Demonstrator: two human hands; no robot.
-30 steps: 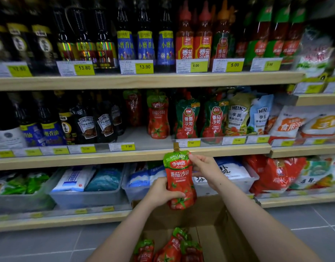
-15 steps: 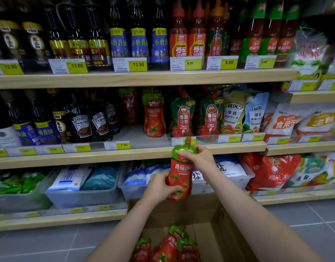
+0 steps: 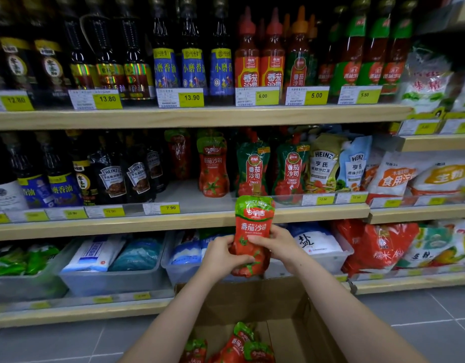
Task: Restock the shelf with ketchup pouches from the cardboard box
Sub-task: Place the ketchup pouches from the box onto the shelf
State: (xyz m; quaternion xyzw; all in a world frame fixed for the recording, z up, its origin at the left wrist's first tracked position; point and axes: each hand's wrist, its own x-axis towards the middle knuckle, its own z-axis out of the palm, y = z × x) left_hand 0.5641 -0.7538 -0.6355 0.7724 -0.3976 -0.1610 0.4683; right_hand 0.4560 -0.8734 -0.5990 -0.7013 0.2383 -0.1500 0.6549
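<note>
A red ketchup pouch (image 3: 253,226) with a green top stands upright in both hands, just in front of the middle shelf's edge (image 3: 200,221). My left hand (image 3: 222,255) grips its lower left side. My right hand (image 3: 279,243) holds its right side. On the middle shelf a matching pouch (image 3: 213,166) stands, with another red pouch (image 3: 179,153) behind it and bare shelf to its left. The open cardboard box (image 3: 252,302) sits below my arms, with several ketchup pouches (image 3: 239,347) lying in it.
Green ketchup pouches (image 3: 252,169) and Heinz pouches (image 3: 325,163) stand right of the red ones. Dark sauce bottles (image 3: 113,176) fill the middle shelf's left. Bottles line the top shelf (image 3: 200,116). Grey bins of salt bags (image 3: 113,279) sit on the bottom shelf. Grey tiled floor lies on both sides.
The pouch has been turned upright and raised toward the middle shelf's edge. My right hand slid from its top down to its right side.
</note>
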